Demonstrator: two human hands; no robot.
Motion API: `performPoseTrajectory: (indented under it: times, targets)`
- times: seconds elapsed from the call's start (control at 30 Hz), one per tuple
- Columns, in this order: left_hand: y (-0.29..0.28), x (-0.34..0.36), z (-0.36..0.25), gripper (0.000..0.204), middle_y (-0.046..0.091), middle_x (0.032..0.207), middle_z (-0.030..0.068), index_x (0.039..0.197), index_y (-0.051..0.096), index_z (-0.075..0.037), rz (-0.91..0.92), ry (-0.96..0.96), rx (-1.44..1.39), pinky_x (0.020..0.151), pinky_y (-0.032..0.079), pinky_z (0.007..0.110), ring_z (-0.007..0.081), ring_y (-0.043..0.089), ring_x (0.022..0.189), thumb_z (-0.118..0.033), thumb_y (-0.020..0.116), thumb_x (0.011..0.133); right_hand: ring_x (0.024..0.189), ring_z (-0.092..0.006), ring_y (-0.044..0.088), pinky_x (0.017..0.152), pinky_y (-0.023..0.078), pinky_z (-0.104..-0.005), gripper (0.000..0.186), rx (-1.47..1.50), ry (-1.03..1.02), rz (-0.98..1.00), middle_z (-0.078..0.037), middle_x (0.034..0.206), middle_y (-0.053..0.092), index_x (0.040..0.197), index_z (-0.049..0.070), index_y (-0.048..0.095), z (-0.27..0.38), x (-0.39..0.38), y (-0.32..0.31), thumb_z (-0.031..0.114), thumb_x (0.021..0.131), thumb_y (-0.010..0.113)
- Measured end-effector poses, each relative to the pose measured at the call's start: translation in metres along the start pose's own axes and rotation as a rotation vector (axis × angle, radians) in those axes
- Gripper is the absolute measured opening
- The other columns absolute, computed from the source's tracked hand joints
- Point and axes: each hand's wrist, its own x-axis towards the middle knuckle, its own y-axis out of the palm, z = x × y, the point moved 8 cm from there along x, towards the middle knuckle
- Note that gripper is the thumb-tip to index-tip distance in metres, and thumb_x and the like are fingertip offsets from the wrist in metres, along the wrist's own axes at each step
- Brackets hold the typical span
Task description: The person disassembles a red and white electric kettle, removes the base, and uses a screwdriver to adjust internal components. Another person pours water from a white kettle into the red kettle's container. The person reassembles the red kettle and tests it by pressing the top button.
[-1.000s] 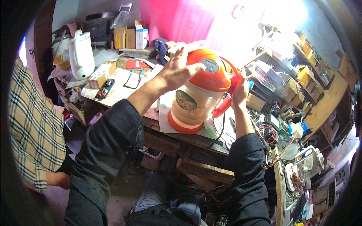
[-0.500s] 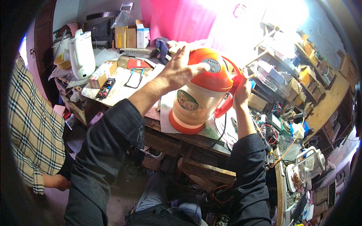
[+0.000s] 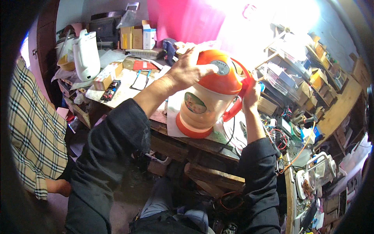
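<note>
An orange and cream electric appliance (image 3: pixel 200 105), shaped like a large kettle, stands upright on white paper (image 3: pixel 173 123) on the bench. My left hand (image 3: pixel 185 70) grips the side of its orange lid, thumb at the oval button panel. My right hand (image 3: pixel 251 93) is closed around its red handle (image 3: pixel 235 108) on the right side. A dark cord (image 3: pixel 233 128) runs down beside the handle.
A white appliance (image 3: pixel 86 56), boxes (image 3: pixel 104 77), a dark strip device (image 3: pixel 110 90) and a red flat item (image 3: pixel 145 65) sit at back left. Cluttered shelves (image 3: pixel 304 70), wires and a clear jug (image 3: pixel 317 173) fill the right. A person in plaid (image 3: pixel 37 132) is at far left.
The appliance and both my hands appear slightly farther right in the view, along with the background. My grip on the lid and the handle looks the same.
</note>
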Motion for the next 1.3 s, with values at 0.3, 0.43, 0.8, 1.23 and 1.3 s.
performPoseTrajectory:
  times: [0.3, 0.43, 0.8, 1.23, 1.3]
  targets:
    - [0.000, -0.005, -0.005, 0.071, 0.050, 0.143, 0.0253, 0.151, 0.047, -0.008, 0.011, 0.020, -0.058, 0.122, 0.028, 0.044, 0.0378, 0.041, 0.140, -0.039, 0.066, 0.091, 0.066, -0.0127, 0.061, 0.063, 0.051, -0.0282, 0.050, -0.016, -0.032, -0.001, -0.001, 0.077, 0.064, 0.092, 0.010, 0.068, 0.007, -0.002, 0.001, 0.058, 0.100, 0.055]
    - [-0.001, -0.008, -0.002, 0.070, 0.048, 0.145, 0.0242, 0.149, 0.046, -0.005, 0.021, -0.053, -0.064, 0.120, 0.030, 0.044, 0.0373, 0.044, 0.140, -0.042, 0.062, 0.091, 0.064, -0.0132, 0.061, 0.059, 0.050, -0.0280, 0.048, 0.019, 0.003, 0.021, -0.002, 0.077, 0.064, 0.089, 0.010, 0.066, 0.005, -0.004, 0.005, 0.056, 0.100, 0.055]
    - [0.001, -0.004, -0.001, 0.072, 0.047, 0.146, 0.0216, 0.145, 0.046, 0.002, -0.012, 0.016, -0.033, 0.120, 0.031, 0.041, 0.0339, 0.044, 0.140, -0.042, 0.068, 0.092, 0.061, -0.0140, 0.062, 0.055, 0.051, -0.0283, 0.050, 0.055, 0.031, 0.012, -0.004, 0.077, 0.065, 0.086, 0.010, 0.065, 0.012, -0.010, 0.007, 0.058, 0.098, 0.057]
    - [0.003, -0.002, 0.003, 0.070, 0.049, 0.140, 0.0244, 0.149, 0.048, -0.004, -0.034, 0.048, -0.078, 0.121, 0.030, 0.043, 0.0373, 0.044, 0.137, -0.036, 0.070, 0.091, 0.064, -0.0188, 0.065, 0.069, 0.052, -0.0328, 0.064, -0.029, 0.014, -0.033, -0.009, 0.073, 0.070, 0.081, 0.002, 0.070, 0.008, -0.005, 0.001, 0.057, 0.104, 0.048]
    - [0.003, -0.001, 0.001, 0.070, 0.049, 0.140, 0.0244, 0.149, 0.048, -0.004, -0.040, 0.070, -0.093, 0.121, 0.030, 0.043, 0.0375, 0.044, 0.137, -0.036, 0.070, 0.091, 0.062, -0.0160, 0.063, 0.062, 0.052, -0.0307, 0.053, 0.043, 0.014, -0.021, -0.005, 0.073, 0.066, 0.082, 0.007, 0.067, 0.010, -0.006, 0.004, 0.056, 0.099, 0.055]
